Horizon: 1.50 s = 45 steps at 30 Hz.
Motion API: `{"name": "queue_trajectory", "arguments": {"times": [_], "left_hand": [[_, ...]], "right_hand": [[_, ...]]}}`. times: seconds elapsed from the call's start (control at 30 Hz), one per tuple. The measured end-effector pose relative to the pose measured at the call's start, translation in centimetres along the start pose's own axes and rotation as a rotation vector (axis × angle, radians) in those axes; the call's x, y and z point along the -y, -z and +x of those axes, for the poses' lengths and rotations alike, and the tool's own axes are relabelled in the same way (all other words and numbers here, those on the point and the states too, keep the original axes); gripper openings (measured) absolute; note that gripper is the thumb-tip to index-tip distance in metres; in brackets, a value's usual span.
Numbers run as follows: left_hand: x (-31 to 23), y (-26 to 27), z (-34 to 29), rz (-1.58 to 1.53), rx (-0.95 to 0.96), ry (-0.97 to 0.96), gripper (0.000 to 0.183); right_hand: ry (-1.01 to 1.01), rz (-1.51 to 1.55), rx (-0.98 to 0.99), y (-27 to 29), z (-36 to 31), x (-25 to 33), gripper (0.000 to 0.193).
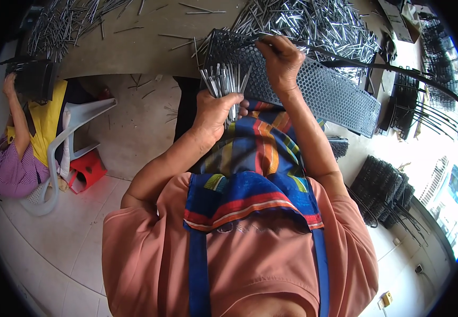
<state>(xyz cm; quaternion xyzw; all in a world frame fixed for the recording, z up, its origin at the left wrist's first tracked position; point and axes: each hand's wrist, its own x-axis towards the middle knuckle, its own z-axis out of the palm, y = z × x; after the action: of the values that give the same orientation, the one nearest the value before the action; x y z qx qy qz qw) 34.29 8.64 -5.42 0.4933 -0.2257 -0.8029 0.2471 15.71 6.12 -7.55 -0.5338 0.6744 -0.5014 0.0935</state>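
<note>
My left hand (214,110) is wrapped round a bundle of thin silver metal rods (222,79), their ends fanning out above the fist. A long dark panel full of round holes (340,98) lies slantwise in front of me, partly over my lap and the table edge. Over the upper left part of this panel is my right hand (284,62), thumb and fingertips pinched together near its far edge. Whatever those fingertips hold is too small to make out. Many of the panel's holes look filled with something light toward the right end.
A big heap of silver rods (308,24) covers the table (149,50) beyond the panel, and another pile (62,26) lies far left. Another person (20,137) sits at left by a grey plastic chair (62,153). Stacks of black racks (379,190) stand at right.
</note>
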Motion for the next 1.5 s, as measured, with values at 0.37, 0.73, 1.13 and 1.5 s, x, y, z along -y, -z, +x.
{"name": "queue_trajectory", "arguments": {"times": [0.37, 0.73, 1.13, 1.5], "left_hand": [[-0.3, -0.9, 0.9, -0.061, -0.042, 0.036, 0.006], [-0.1, -1.4, 0.9, -0.11, -0.061, 0.019, 0.005], [0.4, -1.4, 1.4, -0.137, -0.08, -0.002, 0.005], [0.5, -1.4, 1.2, -0.132, -0.089, -0.071, 0.008]], "right_hand": [[0.112, -0.235, 0.027, 0.3, 1.2, 0.1, 0.011], [0.188, -0.399, 0.228, 0.6, 1.7, 1.2, 0.015], [0.196, -0.605, 0.437, 1.3, 2.5, 2.3, 0.027], [0.076, -0.574, 0.483, 0.5, 3.3, 2.2, 0.024]]}}
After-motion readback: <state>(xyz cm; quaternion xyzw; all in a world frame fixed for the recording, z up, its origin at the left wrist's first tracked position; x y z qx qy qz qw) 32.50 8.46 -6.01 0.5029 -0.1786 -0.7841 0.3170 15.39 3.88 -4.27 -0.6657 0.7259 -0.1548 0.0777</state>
